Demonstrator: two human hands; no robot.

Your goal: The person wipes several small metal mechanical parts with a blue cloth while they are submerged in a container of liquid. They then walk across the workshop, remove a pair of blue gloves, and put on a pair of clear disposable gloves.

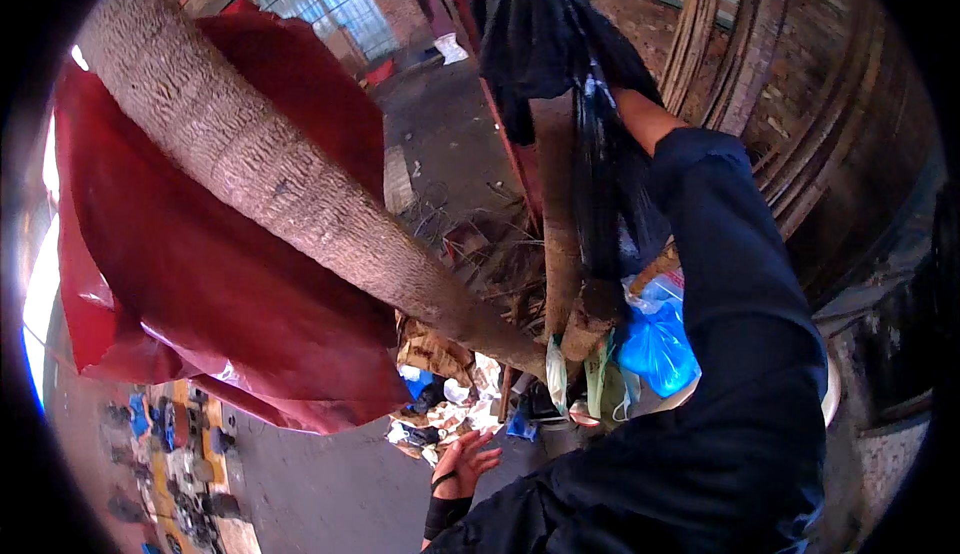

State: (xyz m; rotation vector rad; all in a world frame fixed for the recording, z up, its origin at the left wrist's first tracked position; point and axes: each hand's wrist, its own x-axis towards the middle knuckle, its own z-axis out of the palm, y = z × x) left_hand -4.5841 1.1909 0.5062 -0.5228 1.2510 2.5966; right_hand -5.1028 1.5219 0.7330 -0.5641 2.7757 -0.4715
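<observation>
- Reaching up along a dark-sleeved arm, the right hand is hidden at the top edge behind the black plastic bag (540, 44), so whether its fingers are closed on the bag cannot be told.
- The black plastic bag hangs bunched at the upper end of a thin upright trunk (560, 234), and a long strip of it trails down beside the right forearm.
- The left hand (462, 466) is low in the view, palm up, fingers spread apart and empty, touching nothing; a dark band sits on its wrist.
- Just above the left hand lies a heap of litter (440, 409) of paper scraps and torn cardboard at the foot of the trunks.
- To the right of that heap, below the raised right arm, a blue plastic bag (655, 339) sits against the base of the thin trunk.
- A thick rough tree trunk (250, 164) slants from the upper left down toward the litter, well to the left of both hands.
- Behind the thick trunk a red tarpaulin (220, 294) hangs in folds.
- Far beyond the right arm, curved bamboo poles (700, 44) lean on a brick wall (840, 104).
</observation>
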